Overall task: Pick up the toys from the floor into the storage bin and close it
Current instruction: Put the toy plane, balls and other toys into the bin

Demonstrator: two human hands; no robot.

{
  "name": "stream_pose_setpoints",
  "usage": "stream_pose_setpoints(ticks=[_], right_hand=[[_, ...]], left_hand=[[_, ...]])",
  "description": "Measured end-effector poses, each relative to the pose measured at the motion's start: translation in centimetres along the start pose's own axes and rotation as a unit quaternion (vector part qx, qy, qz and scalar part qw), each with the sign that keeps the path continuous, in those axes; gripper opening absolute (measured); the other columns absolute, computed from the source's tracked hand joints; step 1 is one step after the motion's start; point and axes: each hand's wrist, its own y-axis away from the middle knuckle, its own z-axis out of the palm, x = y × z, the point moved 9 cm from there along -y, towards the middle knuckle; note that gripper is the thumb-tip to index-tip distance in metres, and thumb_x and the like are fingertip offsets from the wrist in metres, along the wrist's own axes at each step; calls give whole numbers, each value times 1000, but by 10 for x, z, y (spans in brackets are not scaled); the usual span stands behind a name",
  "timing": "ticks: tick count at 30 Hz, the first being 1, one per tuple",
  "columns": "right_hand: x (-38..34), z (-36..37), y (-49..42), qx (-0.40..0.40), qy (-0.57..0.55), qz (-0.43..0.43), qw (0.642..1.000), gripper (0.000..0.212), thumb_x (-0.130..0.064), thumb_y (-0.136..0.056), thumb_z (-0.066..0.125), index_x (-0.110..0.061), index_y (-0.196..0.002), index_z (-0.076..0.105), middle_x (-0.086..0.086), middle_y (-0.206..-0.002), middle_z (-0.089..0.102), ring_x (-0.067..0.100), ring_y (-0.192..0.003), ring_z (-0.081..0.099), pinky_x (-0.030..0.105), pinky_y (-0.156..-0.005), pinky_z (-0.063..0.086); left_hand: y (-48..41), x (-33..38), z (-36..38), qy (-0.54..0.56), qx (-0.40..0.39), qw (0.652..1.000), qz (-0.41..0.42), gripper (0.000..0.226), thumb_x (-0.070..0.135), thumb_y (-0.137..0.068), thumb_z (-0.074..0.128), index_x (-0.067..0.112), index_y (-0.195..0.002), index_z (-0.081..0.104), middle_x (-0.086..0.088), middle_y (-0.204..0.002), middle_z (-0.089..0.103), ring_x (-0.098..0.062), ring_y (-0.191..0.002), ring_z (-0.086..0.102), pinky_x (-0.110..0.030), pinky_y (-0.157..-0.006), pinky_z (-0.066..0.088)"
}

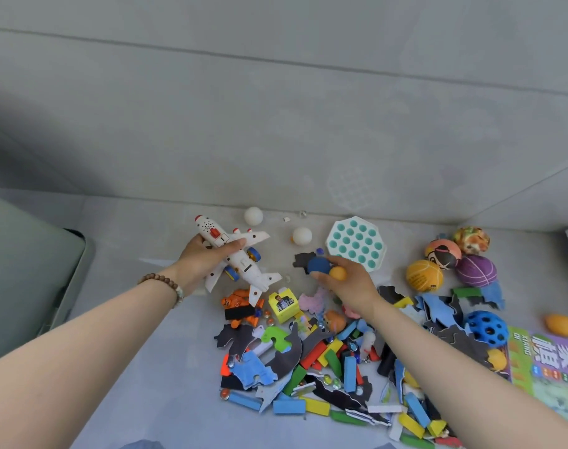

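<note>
Left hand (208, 257): fingers and thumb wrapped round the fuselage of the toy plane (240, 264), just behind the nose. A brown bead bracelet (166, 283) sat on that wrist. The plane's long axis ran diagonally, with the red-tipped nose pointing up-left, away from the person, and the tail down-right over the edge of the toy pile (324, 367). Wings stuck out across that axis, one up-right, one down-left. It was hard, glossy white plastic with speaker holes, a red button on top and blue wheels with yellow hubs. Couldn't tell if it was clear of the floor (146, 319).

Right hand (347, 280): fingers curled round two small balls, a matte dark blue ball (318, 264) and a smooth orange ball (338, 273), touching each other.

Just past that hand lay an octagonal white pop-it pad (357, 243) with teal bubbles. Two smooth white balls (253, 216) (302, 235) lay between the plane and the pad.

The pile held flat foam puzzle pieces, rectangular coloured blocks, glass marbles and a yellow cube (283, 306).

To the right sat a yellow ribbed ball (424, 275), a purple ribbed ball (476, 270) and a blue holed ball (486, 328).

At the far left was the grey-green bin (33, 270), with a rounded corner, well apart from the toys; lid or body unclear.
</note>
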Motion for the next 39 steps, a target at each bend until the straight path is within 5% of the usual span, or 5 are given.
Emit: stream_pose_setpoints(ticks=[14,26,30,33,39], right_hand=[[-324,13,128,-86,-117,-102,984,45,-36,-84,66,-9,-118,56,5,-101,68,10,-64,60,18,-51,47],[-424,350,216,-272,-41,-69,959,39,-35,-88,63,-14,-119,52,12,-110,61,15,-64,58,23,-53,52],[-408,401,203,-264,-66,9,962,43,-21,-93,56,-17,-133,39,13,-130,44,28,-96,57,33,-66,56],[-401,410,188,-254,-38,0,966,48,-20,-96,51,-17,-141,34,10,-139,41,28,-124,45,39,-96,43],[-400,388,173,-234,-11,-34,972,51,-28,-95,52,-16,-143,35,6,-137,46,18,-117,44,36,-106,38]], left_hand=[[203,164,-207,-48,152,976,150,42,44,-73,76,20,-103,60,4,-89,70,-9,-75,66,-22,-59,51],[303,-59,-454,135,342,930,-12,40,48,-80,67,10,-93,64,-5,-77,56,-14,-56,50,-19,-46,46],[287,-108,-472,247,367,896,-25,23,26,-90,63,9,-105,63,-7,-80,61,-6,-43,58,-14,-43,51],[272,-130,-478,260,380,887,-30,31,21,-92,59,5,-119,58,-11,-97,62,-13,-63,60,-18,-52,54],[283,-124,-490,138,436,887,-71,77,54,-80,59,5,-138,44,-11,-137,51,-29,-122,52,-40,-104,41]])
